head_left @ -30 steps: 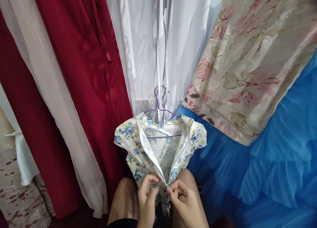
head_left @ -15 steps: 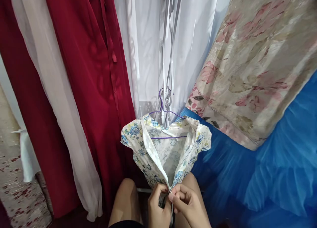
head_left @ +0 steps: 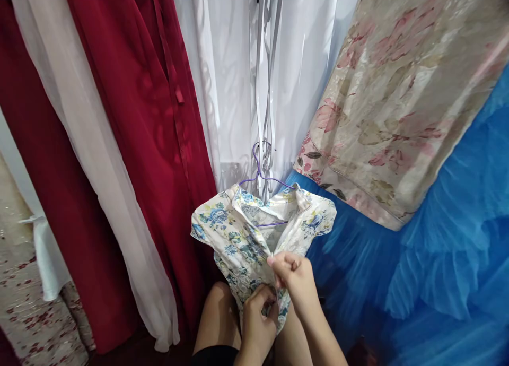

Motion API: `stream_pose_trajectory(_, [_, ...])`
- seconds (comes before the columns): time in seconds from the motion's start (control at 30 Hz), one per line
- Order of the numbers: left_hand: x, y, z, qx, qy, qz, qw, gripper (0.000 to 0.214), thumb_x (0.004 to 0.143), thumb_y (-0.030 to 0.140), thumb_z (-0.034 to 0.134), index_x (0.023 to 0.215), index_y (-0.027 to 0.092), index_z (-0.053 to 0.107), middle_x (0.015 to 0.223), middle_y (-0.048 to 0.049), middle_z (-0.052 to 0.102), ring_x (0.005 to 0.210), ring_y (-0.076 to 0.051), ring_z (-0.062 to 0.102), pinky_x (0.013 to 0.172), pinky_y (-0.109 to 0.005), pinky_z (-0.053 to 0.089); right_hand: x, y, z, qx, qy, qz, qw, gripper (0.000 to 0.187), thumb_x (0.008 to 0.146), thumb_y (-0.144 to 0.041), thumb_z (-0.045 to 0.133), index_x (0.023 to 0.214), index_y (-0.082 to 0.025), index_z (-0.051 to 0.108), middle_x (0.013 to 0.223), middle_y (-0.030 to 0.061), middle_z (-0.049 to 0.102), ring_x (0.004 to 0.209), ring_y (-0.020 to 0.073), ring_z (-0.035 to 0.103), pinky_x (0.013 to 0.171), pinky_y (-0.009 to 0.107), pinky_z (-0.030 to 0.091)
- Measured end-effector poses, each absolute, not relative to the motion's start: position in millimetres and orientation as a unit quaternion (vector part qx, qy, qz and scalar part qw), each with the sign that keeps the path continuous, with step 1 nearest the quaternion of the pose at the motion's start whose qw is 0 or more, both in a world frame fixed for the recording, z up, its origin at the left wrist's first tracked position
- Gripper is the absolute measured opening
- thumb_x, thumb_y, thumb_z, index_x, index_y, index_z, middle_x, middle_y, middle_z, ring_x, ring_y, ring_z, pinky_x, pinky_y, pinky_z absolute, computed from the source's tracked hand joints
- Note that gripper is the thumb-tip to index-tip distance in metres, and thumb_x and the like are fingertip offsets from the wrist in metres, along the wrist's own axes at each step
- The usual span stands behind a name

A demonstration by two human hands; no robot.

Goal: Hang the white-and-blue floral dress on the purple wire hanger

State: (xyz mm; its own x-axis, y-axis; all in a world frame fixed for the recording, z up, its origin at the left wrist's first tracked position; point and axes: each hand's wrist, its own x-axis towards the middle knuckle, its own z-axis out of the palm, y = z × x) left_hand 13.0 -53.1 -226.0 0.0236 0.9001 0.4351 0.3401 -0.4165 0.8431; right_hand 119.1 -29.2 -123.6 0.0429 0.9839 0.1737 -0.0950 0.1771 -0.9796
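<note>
Head view: right hand [head_left: 296, 275] above left hand [head_left: 257, 319], fingers [head_left: 279, 265] of both pinching the floral garment [head_left: 243, 252].

The right hand [head_left: 297, 275] is the higher of the two, thumb and index finger pinched at the tips, remaining fingers curled, its bare forearm [head_left: 321, 331] slanting in from below. The left hand [head_left: 257, 319] sits lower, fingers bent towards the thumb. Bare legs [head_left: 218, 319] show beneath.
</note>
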Motion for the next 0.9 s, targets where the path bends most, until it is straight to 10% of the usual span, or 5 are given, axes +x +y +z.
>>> stream_pose_trajectory(0.5, [11.2, -51.2, -229.8, 0.716, 0.458, 0.416, 0.323, 0.012, 0.076, 0.008, 0.061, 0.072, 0.019, 0.058, 0.077, -0.0031, 0.064, 0.074, -0.020, 0.061, 0.070, -0.028, 0.044, 128.0, 25.4, -31.5, -0.335, -0.484, 0.492, 0.641, 0.022, 0.074, -0.035, 0.075, 0.068, -0.016, 0.066, 0.042, -0.0055, 0.048, 0.042, 0.0077, 0.033, 0.045, 0.025, 0.020])
stream_pose_trajectory(0.77, [-30.9, 0.7, -76.8, 0.694, 0.369, 0.595, 0.166, 0.039, 0.098, 0.025, 0.052, 0.136, 0.024, 0.058, 0.089, -0.0033, 0.068, 0.084, -0.019, 0.065, 0.084, -0.030, 0.048, 131.1, 10.0, -36.3, -0.324, -0.568, 0.451, 0.607, 0.033, 0.081, -0.044, 0.071, 0.066, -0.019, 0.056, 0.047, -0.0091, 0.033, 0.045, 0.0070, 0.023, 0.046, 0.025, 0.015])
stream_pose_trajectory(0.9, [-20.0, 16.5, -22.5, 0.776, 0.331, 0.535, 0.045, 0.019, 0.098, 0.024, 0.054, 0.106, 0.021, 0.070, 0.094, -0.0054, 0.069, 0.088, -0.019, 0.063, 0.080, -0.029, 0.047, 131.6, 12.3, -31.5, -0.302, -0.574, 0.454, 0.611, 0.036, 0.079, -0.047, 0.074, 0.065, -0.019, 0.054, 0.051, -0.0090, 0.033, 0.047, 0.0066, 0.023, 0.047, 0.025, 0.016])
